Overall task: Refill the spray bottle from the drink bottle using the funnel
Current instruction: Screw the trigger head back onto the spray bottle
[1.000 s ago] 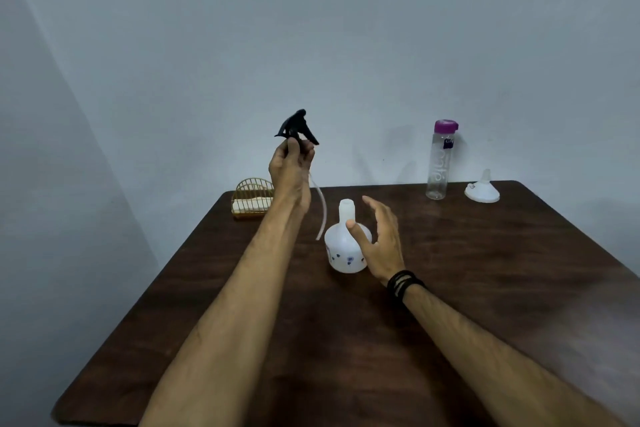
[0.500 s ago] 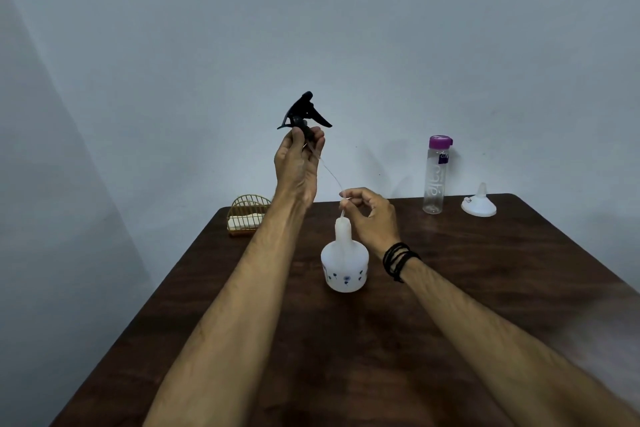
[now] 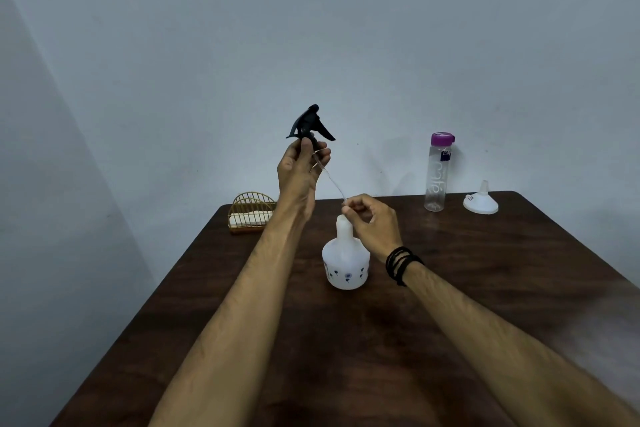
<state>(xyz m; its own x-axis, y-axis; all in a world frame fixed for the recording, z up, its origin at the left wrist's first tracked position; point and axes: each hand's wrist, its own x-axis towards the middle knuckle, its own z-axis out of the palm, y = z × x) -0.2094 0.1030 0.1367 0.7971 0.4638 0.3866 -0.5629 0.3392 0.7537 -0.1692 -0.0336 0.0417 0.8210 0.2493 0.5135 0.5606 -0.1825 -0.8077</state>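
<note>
The spray bottle [image 3: 346, 258] is seen standing upright near the middle of the dark wooden tabletop [image 3: 485, 288], its neck open and its black trigger head [image 3: 309, 125] removed. The head is held raised above and to the left of the bottle by the left hand [image 3: 298, 173], whose fingers are closed around its collar. From it a thin, clear dip tube [image 3: 330, 180] is trailed down toward the bottle's mouth, and its lower end is pinched between thumb and fingertips of the right hand [image 3: 370, 224], just above the neck. The bottle is a squat, translucent white vessel with a narrow neck and small blue flower prints low on its wall; it is judged to be light, slightly yielding plastic that could be tipped easily, so it would best be steadied around its broad body. The tube is judged to be soft and springy, so a hold close to its tip is called for. The drink bottle [image 3: 437, 173], clear with a purple cap, is stood at the far edge, with the white funnel [image 3: 480, 200] set mouth-down to its right, well apart from the spray bottle. A gold wire holder [image 3: 251, 212] is seen at the far left.
</note>
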